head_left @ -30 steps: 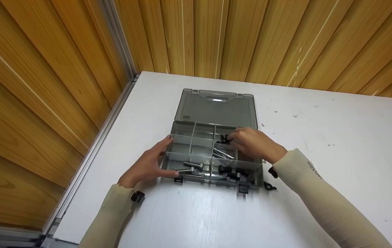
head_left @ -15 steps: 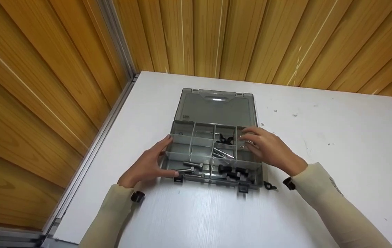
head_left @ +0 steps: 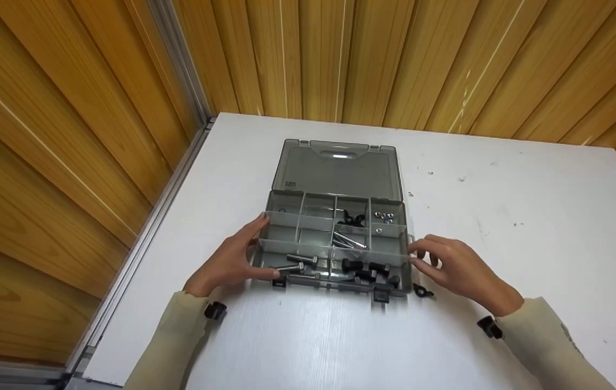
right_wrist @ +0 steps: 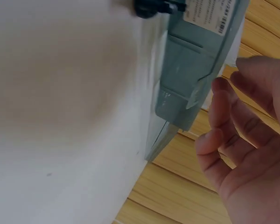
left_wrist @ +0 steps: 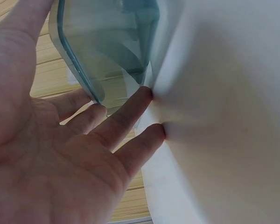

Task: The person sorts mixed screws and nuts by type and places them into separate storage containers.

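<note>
A grey see-through compartment box [head_left: 281,232] lies with its lid [head_left: 340,170] folded back. My left hand [head_left: 229,261] spans its front left corner, thumb on the front edge; in the left wrist view the fingers [left_wrist: 119,120] are fairly straight, some touching the tabletop. At the box's right wall is my right hand [head_left: 451,265], its fingers loosely bent with nothing seen between them, also in the right wrist view [right_wrist: 252,135]. Steel bolts [head_left: 302,259], black bolts [head_left: 364,268], long silver pins [head_left: 348,241], black looped pieces [head_left: 354,218] and small nuts [head_left: 384,216] lie in compartments.
A loose black looped piece [head_left: 422,291] lies on the white table [head_left: 318,346] by the box's front right corner. Two black latches [head_left: 381,293] stick out at the front. Wooden panel walls [head_left: 383,65] stand behind and to the left.
My right hand has withdrawn from the black looped pieces, across the right-hand compartment, to outside the right wall, uncovering the nuts. My left hand has stayed in place.
</note>
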Demonstrator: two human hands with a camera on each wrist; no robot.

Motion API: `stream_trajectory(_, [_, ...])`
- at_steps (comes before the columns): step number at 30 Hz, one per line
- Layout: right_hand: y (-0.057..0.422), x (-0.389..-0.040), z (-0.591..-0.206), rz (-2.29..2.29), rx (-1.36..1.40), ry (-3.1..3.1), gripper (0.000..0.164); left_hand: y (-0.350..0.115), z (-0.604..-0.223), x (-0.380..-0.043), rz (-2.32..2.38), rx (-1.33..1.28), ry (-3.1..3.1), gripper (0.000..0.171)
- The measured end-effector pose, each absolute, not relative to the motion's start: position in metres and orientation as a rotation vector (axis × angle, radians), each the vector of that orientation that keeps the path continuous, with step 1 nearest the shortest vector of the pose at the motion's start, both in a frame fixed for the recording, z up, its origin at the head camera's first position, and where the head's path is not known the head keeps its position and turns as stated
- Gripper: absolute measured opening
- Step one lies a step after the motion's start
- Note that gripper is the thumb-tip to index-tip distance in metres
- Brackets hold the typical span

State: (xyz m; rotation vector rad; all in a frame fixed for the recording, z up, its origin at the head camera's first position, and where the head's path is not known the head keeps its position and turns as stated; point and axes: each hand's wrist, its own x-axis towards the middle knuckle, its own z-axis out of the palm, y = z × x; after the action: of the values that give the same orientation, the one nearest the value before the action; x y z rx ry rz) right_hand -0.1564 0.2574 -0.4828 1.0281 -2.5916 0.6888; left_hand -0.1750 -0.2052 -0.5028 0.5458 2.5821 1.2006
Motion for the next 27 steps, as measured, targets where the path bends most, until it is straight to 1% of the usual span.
stream_trajectory(3, [0.265, -0.148, -0.487, 0.71, 1.017, -2.629, 0.021, -0.206, -0.503, -0.175, 1.206, 0.553, 2.579, 0.124])
stream_trajectory(11, [0.278, -0.13, -0.496, 0.793, 1.008, -2.727, 0.021, -0.206, -0.504, -0.175, 1.192, 0.53, 2.574, 0.124])
stream_trajectory(27, [0.279, -0.124, -0.502, 0.768, 0.997, -2.887, 0.018, -0.206, -0.504, -0.175, 1.224, 0.565, 2.574, 0.122])
